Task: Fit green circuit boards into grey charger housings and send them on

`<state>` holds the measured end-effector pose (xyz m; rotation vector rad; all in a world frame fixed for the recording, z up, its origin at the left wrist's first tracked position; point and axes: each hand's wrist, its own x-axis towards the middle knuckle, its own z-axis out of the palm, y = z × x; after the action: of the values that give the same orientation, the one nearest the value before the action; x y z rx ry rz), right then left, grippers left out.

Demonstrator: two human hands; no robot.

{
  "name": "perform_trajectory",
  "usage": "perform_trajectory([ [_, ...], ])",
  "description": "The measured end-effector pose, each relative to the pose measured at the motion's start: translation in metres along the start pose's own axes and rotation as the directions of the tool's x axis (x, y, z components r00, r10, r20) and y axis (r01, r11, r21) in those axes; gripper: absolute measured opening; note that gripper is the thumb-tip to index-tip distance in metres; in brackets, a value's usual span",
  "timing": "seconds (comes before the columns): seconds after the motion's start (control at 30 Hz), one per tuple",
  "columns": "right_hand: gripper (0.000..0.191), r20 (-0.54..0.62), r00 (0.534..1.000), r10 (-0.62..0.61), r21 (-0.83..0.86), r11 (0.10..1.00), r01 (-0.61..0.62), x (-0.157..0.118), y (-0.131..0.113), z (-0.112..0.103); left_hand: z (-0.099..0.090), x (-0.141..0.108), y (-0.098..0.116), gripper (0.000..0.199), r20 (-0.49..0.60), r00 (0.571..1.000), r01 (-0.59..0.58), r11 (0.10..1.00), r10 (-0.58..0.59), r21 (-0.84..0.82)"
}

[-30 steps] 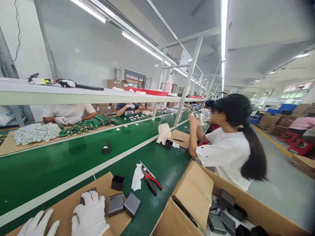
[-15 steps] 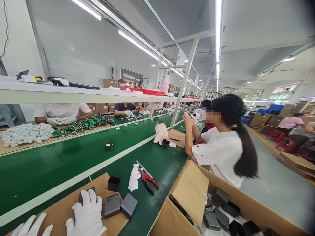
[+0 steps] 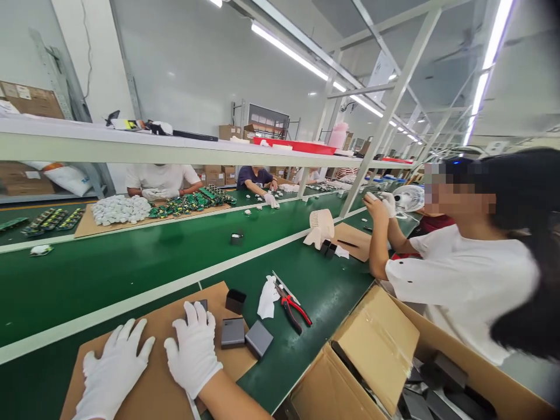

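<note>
My left hand [image 3: 114,367], in a white glove, lies over the brown cardboard sheet [image 3: 144,326] with its fingers spread, holding nothing. To its right my right hand [image 3: 195,347], also gloved, rests with fingers apart over a dark plastic box [image 3: 202,304]. Only an edge of that box shows past the fingertips; the rest is hidden, and the thumb stands off to the left. Beside this hand sit an upright open black case [image 3: 235,300] and two dark grey boxes, one on the cardboard [image 3: 233,333] and one tilted at its edge [image 3: 259,339].
Red-handled pliers [image 3: 294,312] and a crumpled white cloth [image 3: 267,297] lie on the green bench. A large carton [image 3: 371,344] of dark cases stands at right, by a co-worker in a white shirt [image 3: 464,280]. Circuit boards [image 3: 192,200] and white parts [image 3: 120,210] are heaped across the bench.
The view has swung left, so the scene has shifted right. My left hand has come further into view over the cardboard. My right hand stays at the dark box.
</note>
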<state>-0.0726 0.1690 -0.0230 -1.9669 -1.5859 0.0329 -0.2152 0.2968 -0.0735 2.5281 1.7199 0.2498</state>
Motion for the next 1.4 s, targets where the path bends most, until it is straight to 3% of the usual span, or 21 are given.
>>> perform_trajectory([
  [0.2, 0.033, 0.019, 0.999, -0.036, 0.007, 0.999, 0.036, -0.001, -0.002, 0.0, -0.013, -0.009, 0.01, 0.057, 0.068, 0.998, -0.006, 0.992, -0.002, 0.125],
  [0.47, 0.034, 0.012, 0.999, 0.035, -0.034, 0.999, -0.035, 0.001, -0.001, 0.007, -0.028, -0.019, 0.019, 0.056, 0.076, 0.997, 0.001, 0.996, -0.008, 0.094],
  [0.77, 0.04, 0.06, 0.998, 0.015, -0.061, 0.998, -0.011, 0.002, -0.002, 0.007, -0.036, -0.022, 0.027, 0.053, 0.038, 0.999, 0.006, 1.0, -0.007, 0.018],
  [1.0, 0.019, 0.006, 0.999, -0.051, -0.081, 0.995, 0.051, 0.006, 0.002, 0.007, -0.04, -0.024, 0.028, 0.054, 0.049, 0.999, 0.016, 1.0, -0.016, -0.012],
  [1.23, 0.02, -0.075, 0.992, -0.097, -0.11, 0.99, 0.088, 0.005, 0.002, 0.013, -0.04, -0.027, 0.029, 0.054, 0.033, 0.999, 0.024, 0.992, -0.02, -0.122],
  [1.4, 0.024, -0.12, 0.984, -0.132, -0.067, 0.99, 0.125, 0.005, 0.004, 0.016, -0.044, -0.03, 0.032, 0.052, -0.04, 0.998, 0.028, 0.968, -0.039, -0.248],
])
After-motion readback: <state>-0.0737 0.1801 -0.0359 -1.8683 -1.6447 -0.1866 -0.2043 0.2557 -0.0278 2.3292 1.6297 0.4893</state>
